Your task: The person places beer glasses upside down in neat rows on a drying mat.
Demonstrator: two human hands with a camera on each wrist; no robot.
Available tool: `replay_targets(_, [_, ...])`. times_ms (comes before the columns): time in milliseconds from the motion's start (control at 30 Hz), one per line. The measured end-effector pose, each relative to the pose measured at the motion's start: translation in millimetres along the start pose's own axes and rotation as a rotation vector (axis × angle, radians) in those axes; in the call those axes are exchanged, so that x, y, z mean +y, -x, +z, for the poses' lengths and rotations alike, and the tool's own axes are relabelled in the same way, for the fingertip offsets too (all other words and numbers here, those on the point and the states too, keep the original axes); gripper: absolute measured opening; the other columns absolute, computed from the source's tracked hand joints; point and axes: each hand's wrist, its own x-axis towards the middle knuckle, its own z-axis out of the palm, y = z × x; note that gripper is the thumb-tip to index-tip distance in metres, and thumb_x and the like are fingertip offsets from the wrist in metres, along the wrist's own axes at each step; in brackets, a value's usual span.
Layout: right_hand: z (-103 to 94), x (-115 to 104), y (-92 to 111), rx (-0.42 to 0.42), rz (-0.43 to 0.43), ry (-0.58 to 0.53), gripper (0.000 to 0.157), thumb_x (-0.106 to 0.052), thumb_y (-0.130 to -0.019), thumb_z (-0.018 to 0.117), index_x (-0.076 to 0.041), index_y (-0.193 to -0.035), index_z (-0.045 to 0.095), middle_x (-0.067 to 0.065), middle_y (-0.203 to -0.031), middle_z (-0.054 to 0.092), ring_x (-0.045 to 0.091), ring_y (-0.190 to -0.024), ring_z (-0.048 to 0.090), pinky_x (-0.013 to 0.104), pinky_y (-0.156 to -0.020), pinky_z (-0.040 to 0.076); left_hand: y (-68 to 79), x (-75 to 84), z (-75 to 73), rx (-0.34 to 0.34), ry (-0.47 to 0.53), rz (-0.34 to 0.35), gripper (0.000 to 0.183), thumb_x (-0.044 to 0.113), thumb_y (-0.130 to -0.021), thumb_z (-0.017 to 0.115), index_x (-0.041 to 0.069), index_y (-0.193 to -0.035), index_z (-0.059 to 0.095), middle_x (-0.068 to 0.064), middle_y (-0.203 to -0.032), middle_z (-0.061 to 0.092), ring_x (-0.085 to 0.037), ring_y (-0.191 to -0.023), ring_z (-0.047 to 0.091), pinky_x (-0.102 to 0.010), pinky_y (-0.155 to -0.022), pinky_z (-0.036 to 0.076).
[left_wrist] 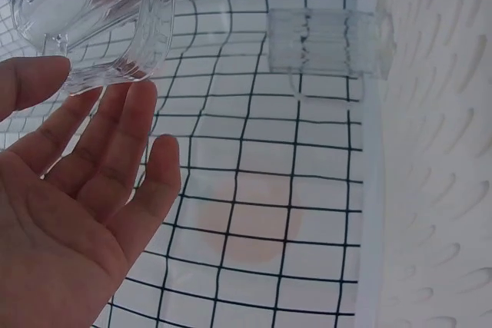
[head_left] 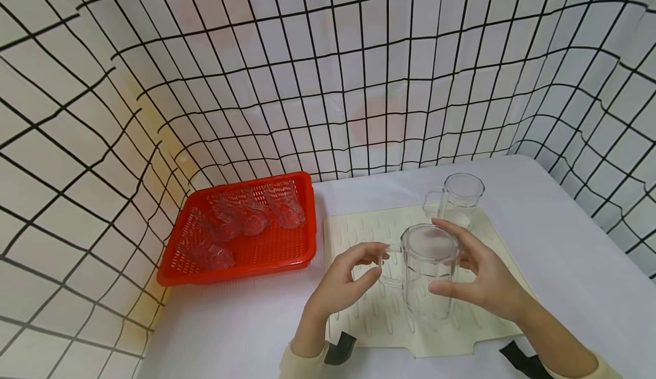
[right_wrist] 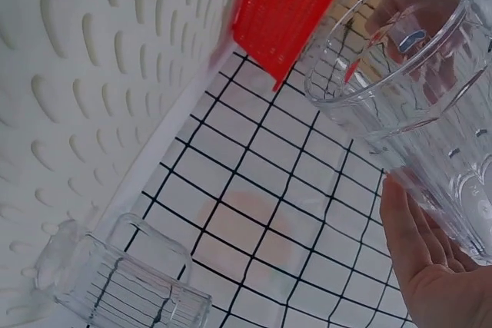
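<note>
Over ridged mat (head_left: 359, 325): glass mug (head_left: 419, 271)
Right hand (head_left: 489, 279): gripping it, probably steadying
Left hand (head_left: 348, 282): by handle (head_left: 393, 283), can't tell if pinching tbh

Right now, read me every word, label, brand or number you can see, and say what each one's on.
No text is readable.
Nearer clear handled mug: faint marks toward its base, too blurred to tell whether they're letters.
Farther clear handled mug, cream textured mat, red plastic basket: no writing visible.
Clear packets: any print is too small to read.
</note>
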Motion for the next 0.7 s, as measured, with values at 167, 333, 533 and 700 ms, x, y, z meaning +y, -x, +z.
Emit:
replay_targets(167, [1.9, 0, 2, 0.006, -0.020, -0.012, 0.100, 0.000, -0.070, 0.084, -0.022, -0.152, 0.032, -0.006, -0.150, 0.036, 0.002, -0.123, 0.044, 0.019, -0.089, 0.044, -0.9, -0.1, 1.1, -0.004, 0.021, -0.018, 0.032, 0.005, -0.095, 0.059, 0.005, -0.127, 0.058, -0.012, -0.113, 0.066, -0.021, -0.102, 0.063, -0.034, -0.091, 0.051])
replay_targets(333, [5.1, 1, 3, 0.008, -0.043, -0.032, 0.101, 0.001, -0.068, 0.085, -0.019, -0.152, 0.032, 0.000, -0.150, 0.037, 0.003, -0.122, 0.044, 0.014, -0.092, 0.041, -1.6, -0.9, 1.8, 0.007, 0.024, -0.045, 0.030, 0.010, -0.096, 0.061, 0.006, -0.126, 0.060, -0.011, -0.110, 0.068, -0.016, -0.099, 0.063, -0.032, -0.087, 0.052])
replay_targets(533, [8.2, 5, 2, 0.016, -0.064, -0.033, 0.102, 0.001, -0.067, 0.086, -0.018, -0.152, 0.031, 0.001, -0.149, 0.037, 0.002, -0.121, 0.044, 0.012, -0.093, 0.039, -3.2, -4.8, 2.7, 0.030, 0.020, -0.039, 0.028, 0.005, -0.094, 0.063, 0.002, -0.121, 0.062, -0.012, -0.110, 0.068, -0.016, -0.100, 0.064, -0.031, -0.085, 0.054])
replay_targets(700, [7.6, 12, -2, 0.002, -0.068, -0.065, 0.102, 0.003, -0.070, 0.084, -0.018, -0.153, 0.029, 0.002, -0.151, 0.034, 0.000, -0.123, 0.043, 0.011, -0.095, 0.038, -6.1, -9.2, 3.7, 0.057, 0.016, -0.035, 0.027, 0.005, -0.093, 0.064, -0.001, -0.120, 0.062, -0.016, -0.109, 0.068, -0.021, -0.099, 0.065, -0.029, -0.083, 0.054])
